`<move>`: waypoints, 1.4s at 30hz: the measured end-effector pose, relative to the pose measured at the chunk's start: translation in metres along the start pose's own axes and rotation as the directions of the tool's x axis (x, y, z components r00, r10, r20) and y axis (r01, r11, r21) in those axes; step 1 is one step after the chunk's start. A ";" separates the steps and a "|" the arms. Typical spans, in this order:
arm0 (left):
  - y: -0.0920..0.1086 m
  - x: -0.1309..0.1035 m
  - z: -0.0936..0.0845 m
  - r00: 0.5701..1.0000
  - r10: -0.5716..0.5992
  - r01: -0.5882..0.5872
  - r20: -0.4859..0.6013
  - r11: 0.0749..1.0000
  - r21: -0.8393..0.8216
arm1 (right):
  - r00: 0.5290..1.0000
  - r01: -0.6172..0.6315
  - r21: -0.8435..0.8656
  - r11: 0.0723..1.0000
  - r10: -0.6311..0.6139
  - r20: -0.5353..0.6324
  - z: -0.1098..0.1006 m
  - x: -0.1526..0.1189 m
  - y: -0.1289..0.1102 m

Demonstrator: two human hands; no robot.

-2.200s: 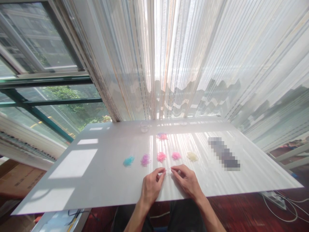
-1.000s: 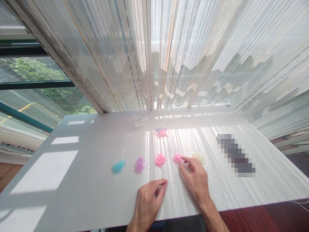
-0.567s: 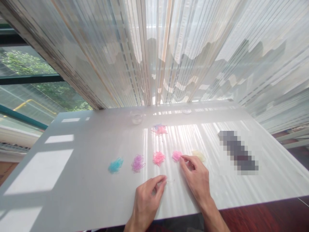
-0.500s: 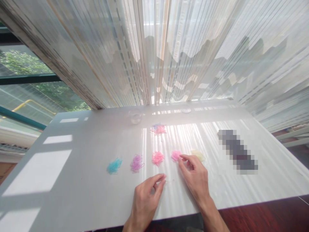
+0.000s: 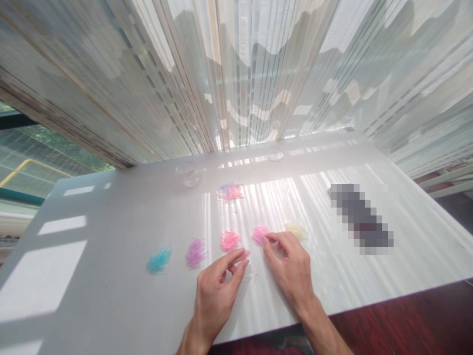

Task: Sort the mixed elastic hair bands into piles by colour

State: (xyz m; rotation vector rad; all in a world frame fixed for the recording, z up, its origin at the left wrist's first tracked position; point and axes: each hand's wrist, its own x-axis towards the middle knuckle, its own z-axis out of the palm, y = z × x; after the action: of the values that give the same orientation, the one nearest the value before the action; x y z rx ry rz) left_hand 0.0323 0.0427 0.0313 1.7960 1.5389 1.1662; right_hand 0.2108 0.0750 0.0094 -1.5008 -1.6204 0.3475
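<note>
My left hand is near the front of the white table, thumb and forefinger closed near a few loose bands; anything between the fingertips is too small to make out. My right hand has its thumb and forefinger tips together at the right edge of the magenta-pink pile; what they hold is unclear. In a row lie a teal pile, a purple pile, a coral-pink pile and a pale yellow pile, partly behind my right hand.
A mixed pink and blue pile lies farther back. Behind it stand a clear container and a clear round lid. A pixelated dark object is at the right. Striped curtains hang along the white table's back edge.
The view has shifted, so the table items appear farther left. My left hand has risen away from the loose bands toward the coral-pink pile. My right hand remains beside the magenta-pink pile.
</note>
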 end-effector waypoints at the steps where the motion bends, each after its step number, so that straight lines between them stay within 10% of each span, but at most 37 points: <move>1: 0.001 0.003 0.001 1.000 -0.001 0.001 0.005 1.000 0.002 | 1.000 -0.005 0.006 1.000 0.005 0.004 -0.001 0.000 0.000; 28: 0.008 0.052 0.034 0.929 0.337 -0.371 0.155 0.838 0.400 | 0.989 -0.142 0.154 0.978 0.136 0.049 -0.033 -0.008 0.009; 42: 0.005 0.044 0.030 0.965 0.246 -0.263 0.095 0.886 0.381 | 0.982 -0.183 0.163 0.970 0.172 0.076 -0.034 -0.011 0.010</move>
State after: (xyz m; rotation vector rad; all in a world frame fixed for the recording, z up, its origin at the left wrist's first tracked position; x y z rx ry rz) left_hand 0.0604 0.0880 0.0320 2.3312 1.6338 0.9684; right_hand 0.2413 0.0558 0.0177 -1.5200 -1.4668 0.6218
